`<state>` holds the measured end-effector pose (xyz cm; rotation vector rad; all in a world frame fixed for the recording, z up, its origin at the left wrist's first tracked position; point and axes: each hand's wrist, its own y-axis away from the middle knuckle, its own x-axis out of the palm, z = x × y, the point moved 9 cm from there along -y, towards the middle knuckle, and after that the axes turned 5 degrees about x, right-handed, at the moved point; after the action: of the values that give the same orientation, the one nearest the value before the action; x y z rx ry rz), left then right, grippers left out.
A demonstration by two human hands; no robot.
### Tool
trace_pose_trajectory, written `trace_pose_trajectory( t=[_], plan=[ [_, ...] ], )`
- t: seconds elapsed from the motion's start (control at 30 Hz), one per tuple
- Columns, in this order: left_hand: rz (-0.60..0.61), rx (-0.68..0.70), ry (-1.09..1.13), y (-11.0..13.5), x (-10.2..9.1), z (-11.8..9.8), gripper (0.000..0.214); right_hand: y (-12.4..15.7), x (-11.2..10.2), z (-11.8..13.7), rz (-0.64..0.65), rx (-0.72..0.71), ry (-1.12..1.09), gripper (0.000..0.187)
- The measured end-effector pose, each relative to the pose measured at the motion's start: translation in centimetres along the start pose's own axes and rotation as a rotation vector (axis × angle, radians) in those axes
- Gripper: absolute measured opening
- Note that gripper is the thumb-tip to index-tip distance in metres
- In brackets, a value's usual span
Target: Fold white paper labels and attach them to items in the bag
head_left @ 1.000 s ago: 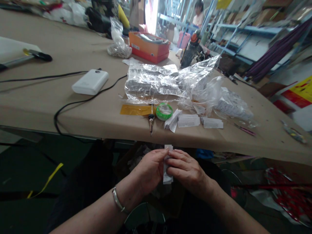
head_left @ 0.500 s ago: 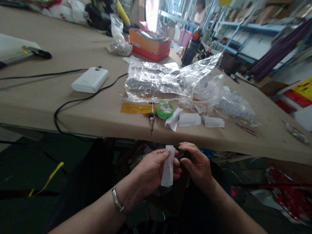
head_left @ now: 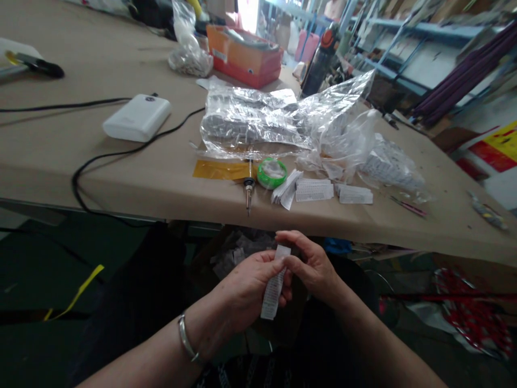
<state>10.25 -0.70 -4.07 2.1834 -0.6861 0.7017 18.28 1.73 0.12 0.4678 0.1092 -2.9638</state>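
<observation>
My left hand (head_left: pixel 248 285) is closed on a narrow printed white label strip (head_left: pixel 271 296), its thumb pressing on the upper part. Whether it is one strip or a thin stack, I cannot tell. My right hand (head_left: pixel 315 267) is at the strip's upper right, thumb tip by its edge and index finger curved above, with a gap between them. Beyond the hands, on the table edge, lie stacks of similar label strips (head_left: pixel 314 189), a green-rimmed roll (head_left: pixel 272 173) and a soldering-iron-like tool (head_left: pixel 249 189) with its tip toward me.
Below the table edge stands a box with paper scraps (head_left: pixel 234 253). On the brown-covered table (head_left: pixel 133 180) lie a clear plastic bag (head_left: pixel 254 121), amber film (head_left: pixel 218 170), a white power bank (head_left: pixel 138 117) with a black cable, tweezers (head_left: pixel 407 206) and an orange box (head_left: pixel 244 56).
My right hand has moved left to the strip, its thumb now at the strip's edge. My left hand and strip have shifted slightly down and left. The camera view has tilted a little.
</observation>
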Motion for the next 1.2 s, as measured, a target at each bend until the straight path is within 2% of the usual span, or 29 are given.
trace_pose_trajectory(
  t=[0.13, 0.27, 0.37, 0.47, 0.6, 0.73, 0.97, 1.2],
  plan=[
    [-0.024, 0.015, 0.004, -0.2, -0.3, -0.2, 0.016, 0.7, 0.0, 2.2, -0.047, -0.152, 0.32, 0.031],
    [-0.035, 0.01, 0.012, -0.2, -0.5, -0.2, 0.021, 1.1, 0.3, 2.9, -0.072, -0.216, 0.433, 0.03],
    [-0.027, 0.013, 0.008, -0.2, -0.5, -0.2, 0.019, 1.1, 0.5, 2.8, -0.067, -0.206, 0.444, 0.03],
    [-0.028, 0.029, -0.017, -0.2, -0.7, -0.3, 0.017, 0.9, 0.3, 2.3, -0.07, -0.14, 0.356, 0.031],
    [-0.02, 0.075, -0.053, -0.2, -0.8, -0.7, 0.019, 0.2, -0.8, 0.1, -0.101, 0.12, 0.044, 0.021],
    [-0.017, 0.121, -0.109, -0.2, -0.6, -1.1, 0.025, -0.3, -0.1, -1.3, -0.037, 0.286, -0.191, 0.017],
    [-0.101, 0.198, -0.244, 0.1, -0.9, -2.3, 0.024, -1.0, 1.0, -2.1, -0.009, 0.376, -0.367, 0.016],
    [-0.175, 0.404, -0.408, 0.6, -1.8, -4.6, 0.027, -2.4, 1.8, -0.8, 0.011, 0.344, -0.398, 0.014]
  ],
)
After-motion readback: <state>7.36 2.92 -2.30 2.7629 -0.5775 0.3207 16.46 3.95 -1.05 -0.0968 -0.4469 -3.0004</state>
